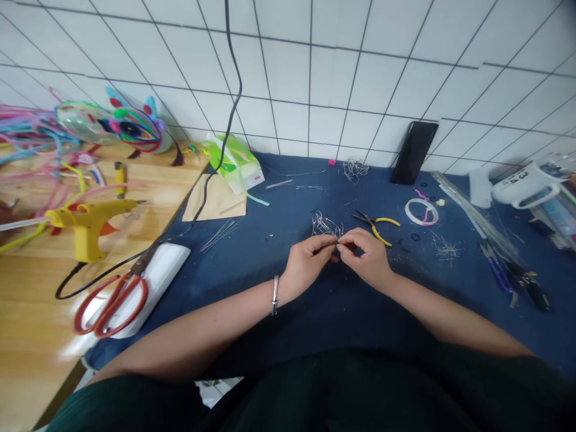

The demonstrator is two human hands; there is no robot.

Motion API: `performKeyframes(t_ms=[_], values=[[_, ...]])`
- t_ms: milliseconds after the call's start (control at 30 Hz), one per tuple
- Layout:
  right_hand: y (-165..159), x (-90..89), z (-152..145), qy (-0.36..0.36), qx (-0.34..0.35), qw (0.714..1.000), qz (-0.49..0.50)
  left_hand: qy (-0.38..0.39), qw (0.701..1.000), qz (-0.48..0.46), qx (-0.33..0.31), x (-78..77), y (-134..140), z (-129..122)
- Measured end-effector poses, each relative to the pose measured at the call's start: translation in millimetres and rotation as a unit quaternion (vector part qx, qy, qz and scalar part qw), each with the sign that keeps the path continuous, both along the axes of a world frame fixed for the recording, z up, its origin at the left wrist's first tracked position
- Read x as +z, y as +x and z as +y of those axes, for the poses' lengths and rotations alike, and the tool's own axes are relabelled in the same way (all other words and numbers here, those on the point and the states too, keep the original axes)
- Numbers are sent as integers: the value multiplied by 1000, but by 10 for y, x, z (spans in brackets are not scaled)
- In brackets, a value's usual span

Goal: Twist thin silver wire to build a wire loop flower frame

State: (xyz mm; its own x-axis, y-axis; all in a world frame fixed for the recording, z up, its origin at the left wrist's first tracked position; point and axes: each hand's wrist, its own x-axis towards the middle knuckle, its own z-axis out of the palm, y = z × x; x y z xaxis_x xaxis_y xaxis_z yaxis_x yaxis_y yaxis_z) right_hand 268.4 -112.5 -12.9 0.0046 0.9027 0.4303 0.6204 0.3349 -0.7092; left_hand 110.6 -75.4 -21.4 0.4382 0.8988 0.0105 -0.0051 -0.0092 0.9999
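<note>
My left hand (306,262) and my right hand (366,257) meet over the blue work surface, thumbs and index fingers pinched together. A bent piece of thin silvery wire (324,225), tangled and open in shape, rises just behind the fingertips. Both pinches close on its near end; the exact spot gripped is hidden by the fingers. Right of my right hand lie yellow-handled pliers (381,229), their dark jaws apart and pointing left.
Left are large red-handled scissors (112,306) on a white power strip (173,261), a yellow glue gun (90,225) and a hanging black cord (231,108). Loose wires (219,235), a leaning phone (414,153), a wire spool (421,212), purple-handled pliers (497,270) and a white mug (517,186) surround the workspace.
</note>
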Motion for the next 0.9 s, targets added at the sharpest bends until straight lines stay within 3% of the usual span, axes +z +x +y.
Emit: performKeyframes(t_ms=[433, 767, 900], values=[[-19, -29, -5, 9, 6, 999, -40, -198, 974, -103, 35, 59, -3, -35], [-29, -58, -31, 23, 12, 998, -59, -269, 949, -150, 59, 75, -8, -32], [-46, -55, -36, 22, 14, 998, -63, -254, 953, -152, 59, 67, -5, 1]])
